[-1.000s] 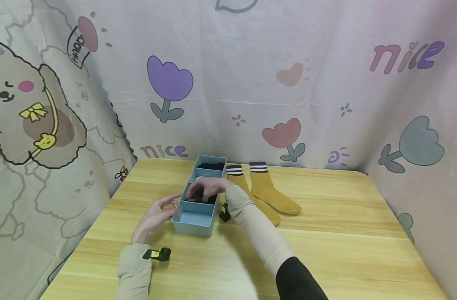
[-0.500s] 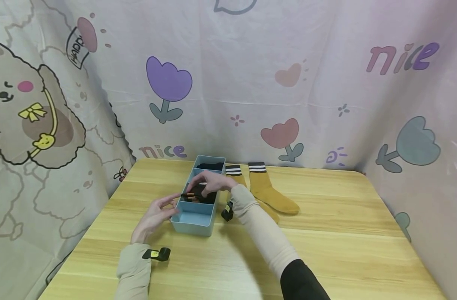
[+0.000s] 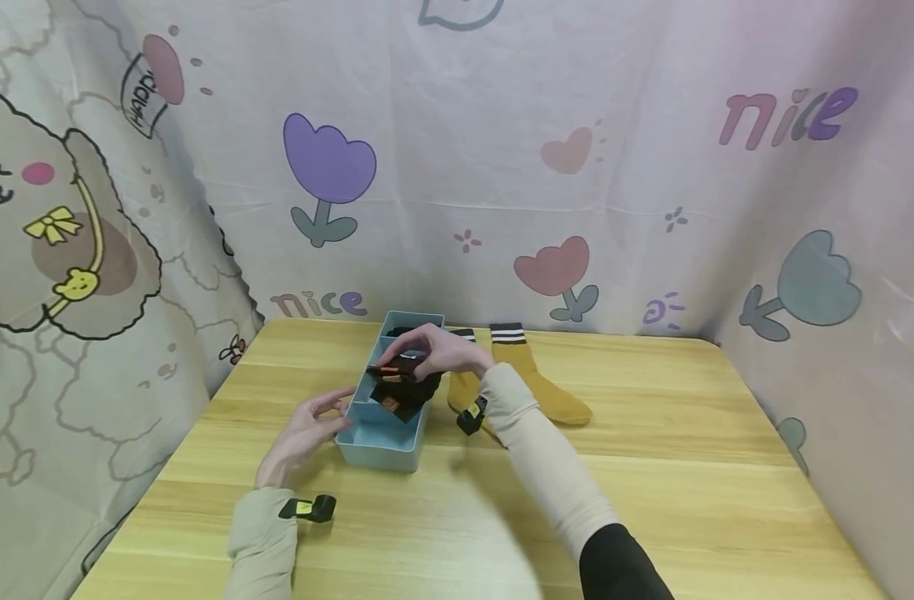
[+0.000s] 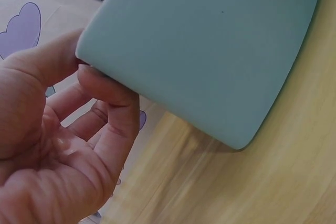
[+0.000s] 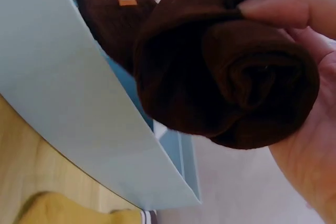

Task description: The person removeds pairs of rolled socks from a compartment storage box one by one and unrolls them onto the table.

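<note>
R fingers (image 5: 283, 6) pinch rolled brown socks (image 3: 402, 385) just above organizer box (image 3: 382, 446) mid cell | L hand (image 3: 302, 433) fingers relaxed, steadying box's near-L wall | advice: lift straight up, prob. tail snags divider | mustard socks (image 3: 535, 383) R of box

Rolled dark brown socks (image 3: 402, 385), orange tags, lifted above light blue divided box (image 3: 382, 442)

Two mustard socks (image 3: 535, 383) lie on the wooden table (image 3: 689, 450) before a cartoon-printed cloth backdrop (image 3: 576, 150).
</note>
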The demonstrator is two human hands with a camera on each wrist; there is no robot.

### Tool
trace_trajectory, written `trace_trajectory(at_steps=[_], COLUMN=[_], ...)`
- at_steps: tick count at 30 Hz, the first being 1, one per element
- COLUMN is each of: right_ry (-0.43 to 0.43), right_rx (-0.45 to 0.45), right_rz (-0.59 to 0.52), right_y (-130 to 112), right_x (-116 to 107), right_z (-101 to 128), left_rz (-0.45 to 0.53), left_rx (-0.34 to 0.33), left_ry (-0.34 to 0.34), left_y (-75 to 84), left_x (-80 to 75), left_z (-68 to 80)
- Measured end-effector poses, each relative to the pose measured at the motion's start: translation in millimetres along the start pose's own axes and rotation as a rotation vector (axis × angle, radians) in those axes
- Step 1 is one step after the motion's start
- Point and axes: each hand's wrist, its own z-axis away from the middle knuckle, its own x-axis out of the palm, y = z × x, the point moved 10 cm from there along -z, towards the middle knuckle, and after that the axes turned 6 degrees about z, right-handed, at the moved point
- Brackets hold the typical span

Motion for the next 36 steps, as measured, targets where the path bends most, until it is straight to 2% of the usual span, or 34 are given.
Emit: trace_trajectory(at_steps=[4,9,13,15,18,21,23,25,28,31,33,36], right_ry=[0.022,0.036,0.059,0.076,0.082,0.068,0.071,0.089,0.135,0.169,0.191,0.211], right_rx=[-0.052,-0.09,-0.117,-0.133,-0.142,-0.131,-0.123,-0.116,-0.104,-0.098,-0.093,-0.084], right_rz=[-0.052,-0.061,-0.091,-0.107,-0.117,-0.117,-0.109,-0.112,-0.123,-0.171,-0.201,-0.24], right_y=[-11,-27,-37,-41,-43,-38,-30,-19,-4,8,15,24], right_x=[-8,-14,-19,-21,-21,-15,-12,-10,-9,-7,-7,-6], right_z=[19,50,79,95,120,145,164,183,211,236,250,266], left_rz=[-0.006,-0.004,-0.031,-0.097,-0.213,-0.246,-0.211,-0.175,-0.141,-0.122,-0.106,-0.072], left_rx=[-0.008,-0.002,0.03,0.073,0.176,0.297,0.353,0.369,0.311,0.194,0.135,0.075], left_ry=[0.002,-0.009,-0.003,0.02,0.069,0.075,0.028,-0.043,-0.173,-0.299,-0.369,-0.424], left_y=[1.4,3.9,10.4,21.6,53.0,87.3,103.8,110.2,104.0,81.5,65.1,45.4], left_x=[-0.3,-0.5,-0.2,2.0,14.4,46.2,78.1,113.7,167.9,216.0,242.7,273.2], left_z=[1.1,1.8,0.7,0.9,4.0,8.6,10.0,9.9,7.7,3.5,-0.6,-7.4])
